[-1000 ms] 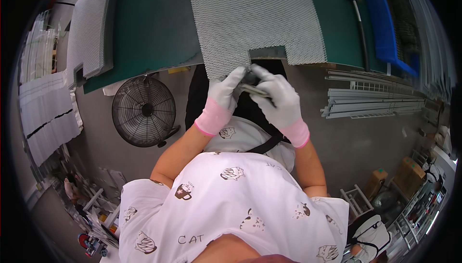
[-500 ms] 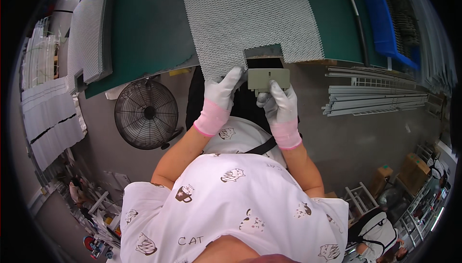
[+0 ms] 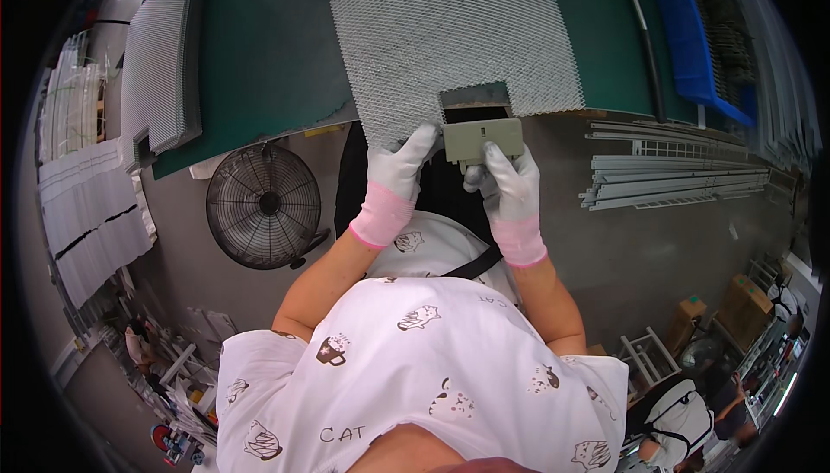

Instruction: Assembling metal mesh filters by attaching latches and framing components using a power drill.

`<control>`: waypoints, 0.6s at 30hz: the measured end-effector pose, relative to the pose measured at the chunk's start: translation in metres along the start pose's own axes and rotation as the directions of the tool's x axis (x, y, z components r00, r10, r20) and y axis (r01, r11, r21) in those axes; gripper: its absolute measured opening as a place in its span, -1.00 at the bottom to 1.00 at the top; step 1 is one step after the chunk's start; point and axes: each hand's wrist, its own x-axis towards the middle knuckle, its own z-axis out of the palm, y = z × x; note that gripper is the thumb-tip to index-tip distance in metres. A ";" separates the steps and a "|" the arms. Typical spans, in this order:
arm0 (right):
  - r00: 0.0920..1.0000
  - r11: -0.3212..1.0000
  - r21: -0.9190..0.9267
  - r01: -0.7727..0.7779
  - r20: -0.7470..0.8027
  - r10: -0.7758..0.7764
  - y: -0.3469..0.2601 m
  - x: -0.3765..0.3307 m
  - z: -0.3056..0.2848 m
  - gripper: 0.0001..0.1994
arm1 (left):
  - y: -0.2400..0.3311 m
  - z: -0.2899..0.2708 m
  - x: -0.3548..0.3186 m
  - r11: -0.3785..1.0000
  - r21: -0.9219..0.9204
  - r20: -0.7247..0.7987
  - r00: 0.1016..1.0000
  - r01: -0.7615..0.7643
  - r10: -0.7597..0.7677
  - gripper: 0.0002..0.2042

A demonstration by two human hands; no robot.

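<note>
A silvery sheet of expanded metal mesh (image 3: 450,23) lies over the table, its near edge reaching past the rim, with a rectangular notch cut into it. In a white glove with a pink cuff, my left hand (image 3: 397,164) grips the near corner of the mesh beside the notch. My right hand (image 3: 513,181), gloved alike, is closed on a flat grey-green box (image 3: 481,141) with a small dark slot. The thumb lies on its front face; some fingers are hidden behind it. The box is right at the open side of the notch.
The green tabletop (image 3: 259,49) carries a stack of notched mesh sheets (image 3: 160,67) at left. To the right lie a black-handled hammer (image 3: 647,49) and a blue bin (image 3: 687,41). Below are a floor fan (image 3: 266,203) and white metal strips (image 3: 674,181). People are at lower right.
My right hand and the box have shifted slightly right and up, the box tilting a little. The mesh has slid very slightly; my left hand keeps its grip.
</note>
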 end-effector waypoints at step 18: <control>1.000 0.996 0.090 -0.002 -0.022 0.003 0.008 0.004 -0.001 -0.77 | 0.062 0.067 0.028 -0.023 0.430 0.871 0.408 -0.902 0.275 -0.86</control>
